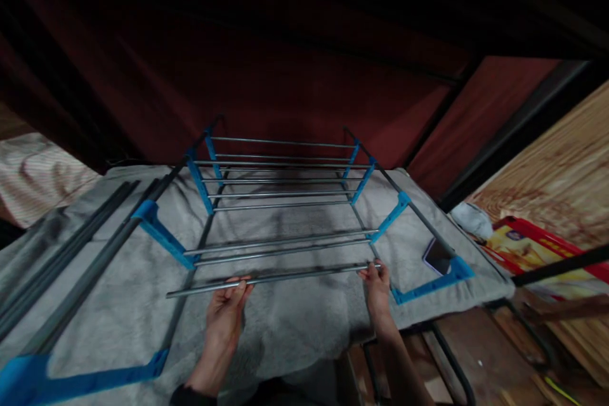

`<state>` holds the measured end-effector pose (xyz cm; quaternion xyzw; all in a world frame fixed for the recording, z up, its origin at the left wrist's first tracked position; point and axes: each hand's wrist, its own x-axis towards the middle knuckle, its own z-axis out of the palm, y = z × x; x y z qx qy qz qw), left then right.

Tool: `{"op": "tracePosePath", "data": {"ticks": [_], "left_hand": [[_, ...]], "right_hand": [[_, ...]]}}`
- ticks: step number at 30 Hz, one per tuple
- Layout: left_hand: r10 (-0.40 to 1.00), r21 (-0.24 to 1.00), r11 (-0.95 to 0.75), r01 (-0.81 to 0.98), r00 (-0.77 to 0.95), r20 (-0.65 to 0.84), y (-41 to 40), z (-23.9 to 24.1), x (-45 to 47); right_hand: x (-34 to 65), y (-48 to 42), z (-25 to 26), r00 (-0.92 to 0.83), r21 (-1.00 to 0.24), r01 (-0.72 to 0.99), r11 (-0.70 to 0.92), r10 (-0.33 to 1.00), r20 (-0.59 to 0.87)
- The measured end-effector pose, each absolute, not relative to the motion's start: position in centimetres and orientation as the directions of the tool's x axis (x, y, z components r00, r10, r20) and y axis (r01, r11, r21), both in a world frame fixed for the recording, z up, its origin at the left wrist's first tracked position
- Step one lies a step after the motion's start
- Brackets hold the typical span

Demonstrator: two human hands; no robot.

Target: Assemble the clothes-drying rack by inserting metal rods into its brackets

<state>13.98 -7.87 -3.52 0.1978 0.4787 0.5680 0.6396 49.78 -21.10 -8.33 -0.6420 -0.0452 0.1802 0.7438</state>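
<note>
- A person's two bare hands hold one loose metal rod (271, 278) level above a grey blanket (295, 323) spread on a bed.
- The rod looks thin, rigid and light, with a smooth shiny surface that could slip through loose fingers; it seems best held near both ends so it does not swing.
- The left hand (227, 311) has its grip closed on the rod left of the middle, fingers curled over the top. A length of rod sticks out past it to the left.
- The right hand (377, 280) pinches the rod's right end, its grip narrow, fingertips around the tip.
- Just beyond the rod lies a partly built rack (285, 196): rows of similar rods between blue plastic brackets (159, 231).
- Dark spare poles (71, 247) lie at the left.
- A phone (436, 255) rests on the blanket, right of the rack.
</note>
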Motion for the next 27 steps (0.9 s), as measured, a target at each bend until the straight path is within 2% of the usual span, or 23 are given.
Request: {"op": "tracePosePath", "data": {"ticks": [4, 10, 14, 21, 27], "left_hand": [[0.922, 0.824, 0.26, -0.503, -0.123, -0.367, -7.5, -2.5, 14.1], [0.942, 0.88, 0.186, -0.437, -0.174, -0.285, -7.5, -0.4, 15.0], [0.967, 0.898, 0.16, -0.409, -0.118, -0.225, -8.2, 1.1, 15.9], [0.99, 0.916, 0.12, -0.384, -0.02, -0.138, -11.0, 3.3, 17.7], [0.999, 0.936, -0.036, -0.352, 0.011, 0.042, -11.2, 7.9, 19.5]], "right_hand": [[49.2, -20.8, -6.6, 0.922, -0.951, -0.271, 0.151, 0.323, -0.212], [48.8, -21.5, -4.7, 0.868, -0.865, -0.448, 0.224, 0.34, -0.362], [48.7, -23.0, -4.3, 0.845, -0.827, -0.504, 0.25, 0.341, -0.412], [47.7, -25.6, -5.2, 0.832, -0.827, -0.527, 0.198, 0.322, -0.452], [45.7, -26.2, -5.8, 0.806, -0.845, -0.524, 0.105, 0.382, -0.452]]}}
